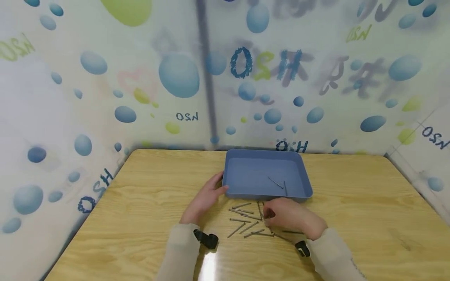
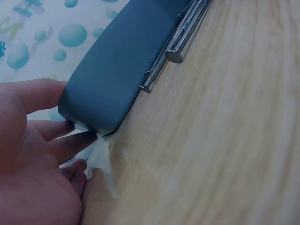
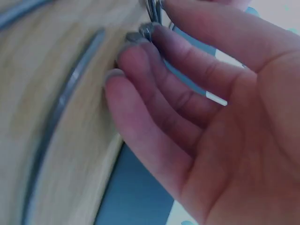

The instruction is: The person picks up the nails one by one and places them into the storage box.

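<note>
A shallow blue tray stands near the far table edge with two nails in it. My left hand holds the tray's near left corner, thumb by the front and fingers along the side. In the left wrist view, fingertips touch the tray wall low down. In front of the tray lies a loose pile of grey metal nails. My right hand bends down over the pile's right side, thumb and fingertips pinching at a nail. In the right wrist view, nail heads show at the fingertips, partly hidden.
The wooden table reaches to a wall patterned with blue drops and lettering. Another nail lies below the right hand. A black strap with a small device sits at the left wrist.
</note>
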Available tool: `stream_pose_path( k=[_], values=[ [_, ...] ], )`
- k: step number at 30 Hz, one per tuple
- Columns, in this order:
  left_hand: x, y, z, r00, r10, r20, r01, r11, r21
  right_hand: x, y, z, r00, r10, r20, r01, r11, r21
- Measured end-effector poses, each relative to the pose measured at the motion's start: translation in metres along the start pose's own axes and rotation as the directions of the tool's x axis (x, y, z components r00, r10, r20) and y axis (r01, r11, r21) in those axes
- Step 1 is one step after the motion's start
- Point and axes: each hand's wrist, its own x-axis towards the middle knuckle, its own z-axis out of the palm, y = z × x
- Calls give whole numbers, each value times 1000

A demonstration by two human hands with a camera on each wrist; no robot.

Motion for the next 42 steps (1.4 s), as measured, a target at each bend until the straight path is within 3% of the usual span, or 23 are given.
stream_pose_path(
  k=[8, 13, 27, 42],
  values=[
    [-2, 1, -5, 1000, -2, -26, 1, 1000, -8, 6, -8, 4, 998, 2, -60, -6, 998, -55],
    [1, 2, -5, 1000, -4, -19, 4, 1000, -16, 5, -10, 2, 996, 47, -74, -54, 995, -85],
    [1, 1, 0, 1000, 2, -21, -2, 1000, -9, 2, -10, 8, 987, 134, -90, -141, 986, -86],
    [2, 0, 4, 1000, -9, -18, 9, 1000, -7, -1, -15, 8, 979, 176, -100, -188, 974, -128]
  ],
)
